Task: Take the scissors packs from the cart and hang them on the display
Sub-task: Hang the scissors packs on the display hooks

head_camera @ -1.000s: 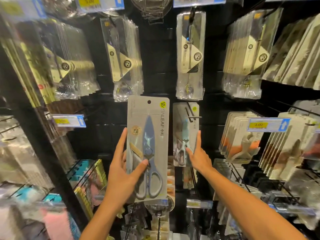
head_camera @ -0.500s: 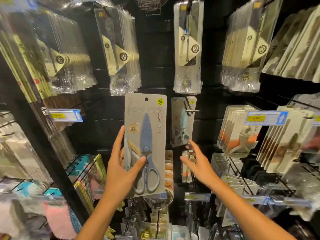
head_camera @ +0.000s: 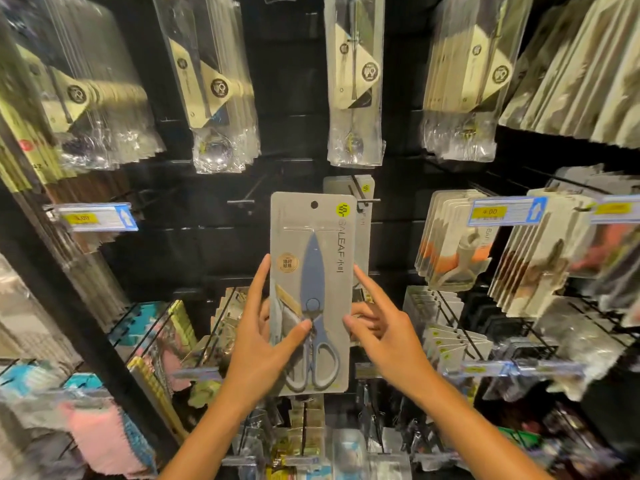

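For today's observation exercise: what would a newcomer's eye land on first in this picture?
First, the grey scissors pack at centre, held up by the left hand with the right hand at its edge. Behind its top sits a hook with another pack. Clear bags of utensils hang above.

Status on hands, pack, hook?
Left hand grips scissors pack; right hand open at its right edge. Pack not yet hung. Hook carries one pack behind.

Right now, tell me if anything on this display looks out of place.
Nothing looks damaged or spilled. One bare hook stands empty left of the hung scissors pack; the left hand holds another scissors pack unhung.
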A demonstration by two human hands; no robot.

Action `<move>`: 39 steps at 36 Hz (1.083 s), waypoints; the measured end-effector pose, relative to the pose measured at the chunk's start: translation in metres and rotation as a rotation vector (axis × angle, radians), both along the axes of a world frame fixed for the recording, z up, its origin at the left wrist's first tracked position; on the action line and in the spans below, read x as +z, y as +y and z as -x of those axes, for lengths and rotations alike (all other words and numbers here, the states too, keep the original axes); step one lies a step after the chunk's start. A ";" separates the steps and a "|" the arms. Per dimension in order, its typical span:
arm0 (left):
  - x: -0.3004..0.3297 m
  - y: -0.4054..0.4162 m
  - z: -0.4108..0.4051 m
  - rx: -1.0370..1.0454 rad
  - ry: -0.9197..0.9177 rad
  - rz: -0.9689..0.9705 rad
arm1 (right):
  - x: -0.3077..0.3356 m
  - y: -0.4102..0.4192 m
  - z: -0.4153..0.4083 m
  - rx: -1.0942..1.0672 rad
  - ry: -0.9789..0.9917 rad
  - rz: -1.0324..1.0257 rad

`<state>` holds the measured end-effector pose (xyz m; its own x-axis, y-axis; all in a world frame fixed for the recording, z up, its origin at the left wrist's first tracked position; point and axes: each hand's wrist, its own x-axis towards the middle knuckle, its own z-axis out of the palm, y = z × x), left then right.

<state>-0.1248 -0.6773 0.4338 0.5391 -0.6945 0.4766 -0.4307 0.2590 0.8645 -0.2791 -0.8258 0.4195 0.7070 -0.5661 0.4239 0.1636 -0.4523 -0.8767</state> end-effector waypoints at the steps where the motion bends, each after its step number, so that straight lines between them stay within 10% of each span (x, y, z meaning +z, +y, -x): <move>1: -0.002 -0.002 0.001 -0.015 -0.005 -0.021 | -0.002 -0.001 0.003 -0.009 0.010 0.003; 39: 0.001 -0.072 -0.010 -0.296 -0.060 -0.353 | -0.010 -0.049 0.034 -0.195 0.212 0.092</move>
